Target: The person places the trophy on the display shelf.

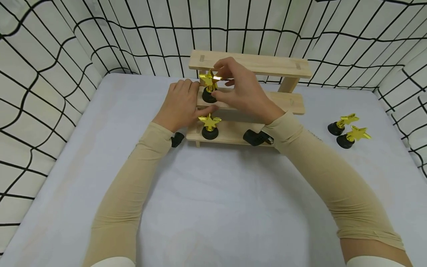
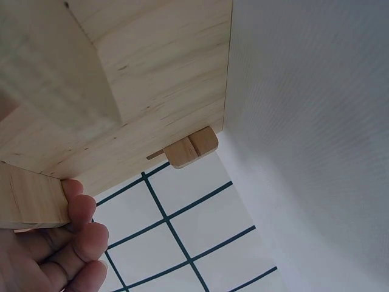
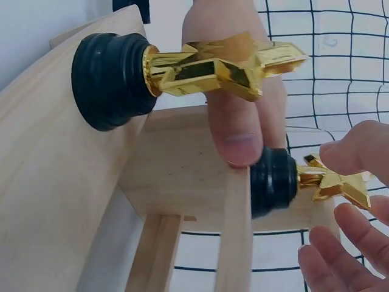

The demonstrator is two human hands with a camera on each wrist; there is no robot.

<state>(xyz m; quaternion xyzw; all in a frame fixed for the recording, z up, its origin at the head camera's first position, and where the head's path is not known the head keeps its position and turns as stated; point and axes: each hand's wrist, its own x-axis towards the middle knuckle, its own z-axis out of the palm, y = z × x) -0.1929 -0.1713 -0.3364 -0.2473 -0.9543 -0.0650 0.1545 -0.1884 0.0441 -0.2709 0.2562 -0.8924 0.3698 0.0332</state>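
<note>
A three-tier wooden display stand [image 1: 230,130] rests on the white surface. My left hand [image 1: 181,105] grips the left end of its middle tier; in the left wrist view curled fingers [image 2: 85,237] wrap the plank's edge. On that tier's left end stands a gold star trophy [image 1: 209,97] with a black base. Around this trophy, my right hand [image 1: 247,87] has its thumb and fingers spread apart, not pinching the star in the right wrist view. Another star trophy [image 1: 210,132] is upright on the lowest tier, below the left thumb.
Two more star trophies [image 1: 347,141] stand on the white cloth [image 1: 213,207] to the right of the stand. Black wire mesh [image 1: 220,29] rises behind and along both sides. Black wrist devices [image 1: 255,137] hang under the wrists, near the lowest tier.
</note>
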